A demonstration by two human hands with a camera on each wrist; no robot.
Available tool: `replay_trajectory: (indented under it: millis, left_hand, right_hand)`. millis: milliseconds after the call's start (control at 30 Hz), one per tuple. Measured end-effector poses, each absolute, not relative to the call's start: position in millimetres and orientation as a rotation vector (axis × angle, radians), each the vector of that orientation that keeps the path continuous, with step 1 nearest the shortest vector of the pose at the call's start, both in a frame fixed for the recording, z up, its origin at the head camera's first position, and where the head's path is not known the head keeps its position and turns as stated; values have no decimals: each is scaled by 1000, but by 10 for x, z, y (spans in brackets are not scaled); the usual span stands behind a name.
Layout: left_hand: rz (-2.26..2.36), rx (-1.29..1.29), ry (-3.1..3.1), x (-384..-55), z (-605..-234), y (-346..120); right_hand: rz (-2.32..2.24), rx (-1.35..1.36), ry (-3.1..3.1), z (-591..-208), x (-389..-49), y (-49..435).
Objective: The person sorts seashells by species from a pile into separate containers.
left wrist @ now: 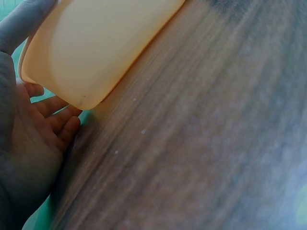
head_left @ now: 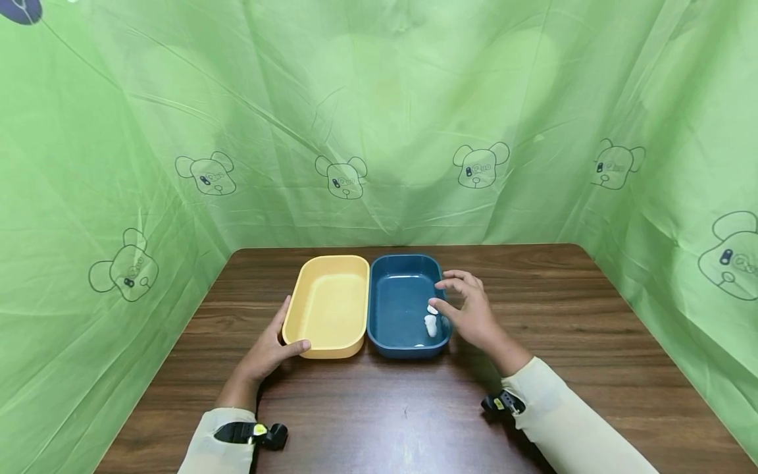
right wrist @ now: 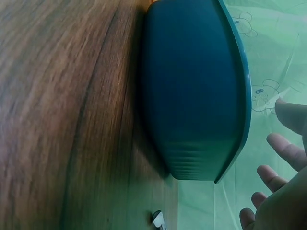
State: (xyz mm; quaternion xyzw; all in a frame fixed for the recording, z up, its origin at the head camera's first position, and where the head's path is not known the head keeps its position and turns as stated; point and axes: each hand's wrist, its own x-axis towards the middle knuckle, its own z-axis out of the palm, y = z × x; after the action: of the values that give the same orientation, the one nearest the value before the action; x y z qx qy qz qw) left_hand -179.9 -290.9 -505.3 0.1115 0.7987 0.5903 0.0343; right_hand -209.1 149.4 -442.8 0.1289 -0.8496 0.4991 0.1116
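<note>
Seeming light and stiff, the yellow tray [head_left: 330,306] is aptly rim-clamped by the left hand [head_left: 269,350]; right hand [head_left: 472,315], fingers apart.

Green sheeting [head_left: 391,85] is hanging in creases on three sides, bear-head outlines [head_left: 346,180] are running right round it, and it's walling in a wood-grain bench [head_left: 379,411]; this is looking like some sort of curtained recording or test booth, with black devices [head_left: 276,436] riding strapped to both pale sleeves [head_left: 571,408]!
</note>
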Motion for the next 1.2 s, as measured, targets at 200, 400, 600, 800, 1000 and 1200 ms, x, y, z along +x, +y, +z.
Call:
replay_trajectory:
  millis: [200, 400, 600, 800, 1000, 1200]
  left_hand:
    - [1808, 336, 2470, -1796, -5053, -2912]
    - [1809, 333, 2470, -1796, -5056, -2922]
    - [1808, 331, 2466, -1797, -5054, -2916]
    - [1808, 325, 2460, -1802, -5054, -2913]
    - [1810, 321, 2463, -1796, -5038, -2907]
    - [1800, 322, 2469, -1796, -5043, -2907]
  right_hand:
    - [1472, 347, -2461, -4428, -2102, 1534]
    - [1463, 304, -2451, -4431, -2123, 1597]
    - [1435, 273, -2436, -4416, -2143, 1728]
    - [1433, 196, -2452, -4460, -2188, 1921]
    - [1422, 167, -2447, -4575, -2216, 2088]
    - [1454, 177, -2497, -4678, -2227, 2256]
